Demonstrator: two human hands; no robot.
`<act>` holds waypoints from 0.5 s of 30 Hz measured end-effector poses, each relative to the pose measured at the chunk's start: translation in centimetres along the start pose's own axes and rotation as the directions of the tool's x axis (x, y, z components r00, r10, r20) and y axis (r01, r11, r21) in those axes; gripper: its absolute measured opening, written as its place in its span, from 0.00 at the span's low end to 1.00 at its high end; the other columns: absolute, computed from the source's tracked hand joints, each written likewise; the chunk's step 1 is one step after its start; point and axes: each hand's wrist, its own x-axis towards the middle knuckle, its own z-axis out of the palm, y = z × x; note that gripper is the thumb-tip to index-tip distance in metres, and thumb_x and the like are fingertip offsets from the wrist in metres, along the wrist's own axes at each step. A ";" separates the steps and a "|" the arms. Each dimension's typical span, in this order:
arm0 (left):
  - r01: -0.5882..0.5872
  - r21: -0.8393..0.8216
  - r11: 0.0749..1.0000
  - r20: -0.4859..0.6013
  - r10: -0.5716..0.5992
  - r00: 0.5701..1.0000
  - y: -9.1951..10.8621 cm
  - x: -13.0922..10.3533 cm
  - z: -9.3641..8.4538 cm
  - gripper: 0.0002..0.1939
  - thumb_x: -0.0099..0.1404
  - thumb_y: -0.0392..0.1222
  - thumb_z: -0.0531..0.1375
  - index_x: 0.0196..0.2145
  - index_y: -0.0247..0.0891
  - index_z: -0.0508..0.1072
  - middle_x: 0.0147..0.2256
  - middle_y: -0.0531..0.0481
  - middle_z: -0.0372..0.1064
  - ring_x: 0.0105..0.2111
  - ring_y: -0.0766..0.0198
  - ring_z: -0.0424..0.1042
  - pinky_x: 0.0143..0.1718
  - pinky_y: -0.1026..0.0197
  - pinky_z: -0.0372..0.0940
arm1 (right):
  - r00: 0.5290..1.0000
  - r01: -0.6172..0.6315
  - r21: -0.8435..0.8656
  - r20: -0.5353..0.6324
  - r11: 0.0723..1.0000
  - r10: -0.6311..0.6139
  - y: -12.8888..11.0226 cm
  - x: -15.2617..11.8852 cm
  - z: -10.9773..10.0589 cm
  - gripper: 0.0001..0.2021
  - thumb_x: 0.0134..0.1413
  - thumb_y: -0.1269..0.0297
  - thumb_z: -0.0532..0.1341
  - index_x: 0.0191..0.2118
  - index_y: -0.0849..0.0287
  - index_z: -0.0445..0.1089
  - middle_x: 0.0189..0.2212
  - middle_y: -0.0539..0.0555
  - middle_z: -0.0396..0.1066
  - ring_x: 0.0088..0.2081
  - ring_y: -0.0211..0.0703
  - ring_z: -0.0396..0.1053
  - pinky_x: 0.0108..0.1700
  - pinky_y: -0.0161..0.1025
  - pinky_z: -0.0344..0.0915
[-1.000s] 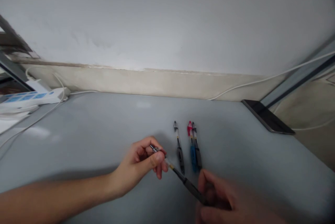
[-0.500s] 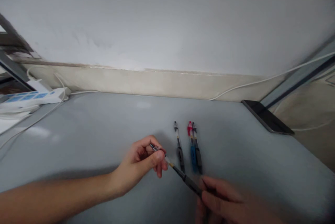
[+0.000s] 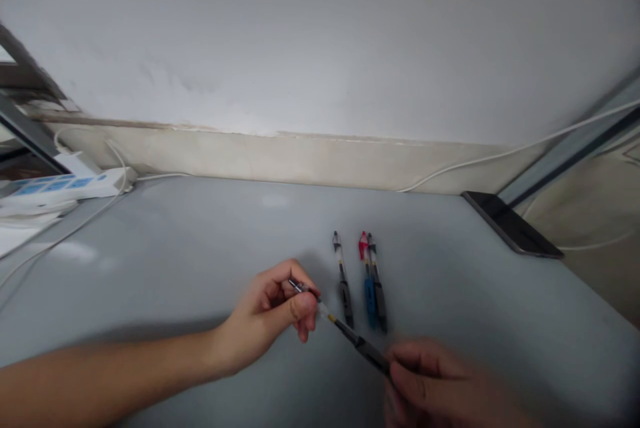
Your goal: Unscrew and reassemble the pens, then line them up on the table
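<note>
Held pen (image 3: 345, 330), tip hidden in right hand (image 3: 429, 376).

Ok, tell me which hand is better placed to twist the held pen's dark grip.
Probably the right hand: it pinches the held pen at the lower end of its dark grip, while the left hand holds it toward the opposite end, away from the grip.

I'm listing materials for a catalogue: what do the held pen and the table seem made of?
Held pen: probably clear plastic at the barrel, since its insides show through; the matte dark grip may be rubber.
Table: smooth, slightly glossy grey, perhaps laminate or painted metal, judging by its soft reflections.
</note>
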 end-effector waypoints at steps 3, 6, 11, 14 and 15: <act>-0.004 0.006 1.000 0.009 0.004 1.000 0.1 -0.1 0.0 0.17 0.63 0.51 0.71 0.35 0.35 0.74 0.23 0.52 0.75 0.22 0.70 0.72 0.26 0.68 0.68 | 1.000 -0.008 0.057 0.013 0.998 0.007 -0.1 -0.2 -0.1 0.27 0.52 0.36 0.68 0.26 0.57 0.66 0.20 0.49 0.75 0.18 0.32 0.65 0.19 0.27 0.60; -0.021 0.036 0.999 0.012 0.021 1.000 0.1 -0.1 -0.1 0.16 0.65 0.51 0.70 0.36 0.35 0.73 0.24 0.52 0.75 0.23 0.70 0.72 0.27 0.68 0.68 | 1.000 0.006 0.108 0.024 0.994 -0.009 -0.4 -0.3 0.2 0.26 0.53 0.36 0.68 0.26 0.56 0.65 0.19 0.49 0.74 0.17 0.33 0.65 0.17 0.28 0.57; -0.017 0.036 0.999 0.071 0.014 0.997 0.1 -0.1 0.1 0.16 0.60 0.46 0.74 0.38 0.37 0.73 0.26 0.55 0.71 0.24 0.73 0.67 0.27 0.70 0.63 | 0.999 0.051 -0.151 0.013 0.987 -0.050 -0.9 -0.1 0.7 0.31 0.52 0.31 0.65 0.32 0.60 0.74 0.27 0.55 0.78 0.24 0.37 0.70 0.24 0.30 0.63; -0.056 0.013 0.998 0.090 0.054 0.994 0.2 -0.1 0.6 0.13 0.63 0.45 0.72 0.37 0.37 0.75 0.32 0.52 0.72 0.31 0.70 0.72 0.34 0.68 0.67 | 0.997 0.072 -0.220 0.027 0.973 -0.067 -1.5 -0.4 1.1 0.30 0.54 0.33 0.65 0.41 0.60 0.77 0.32 0.55 0.78 0.28 0.37 0.71 0.26 0.30 0.63; -0.073 -0.010 0.997 0.093 0.074 0.993 0.3 0.0 0.7 0.11 0.65 0.45 0.71 0.38 0.37 0.76 0.35 0.51 0.74 0.36 0.68 0.74 0.40 0.66 0.69 | 0.997 0.082 -0.247 0.031 0.965 -0.077 -1.7 -0.6 1.3 0.29 0.56 0.34 0.64 0.44 0.59 0.77 0.31 0.53 0.77 0.27 0.36 0.70 0.26 0.30 0.63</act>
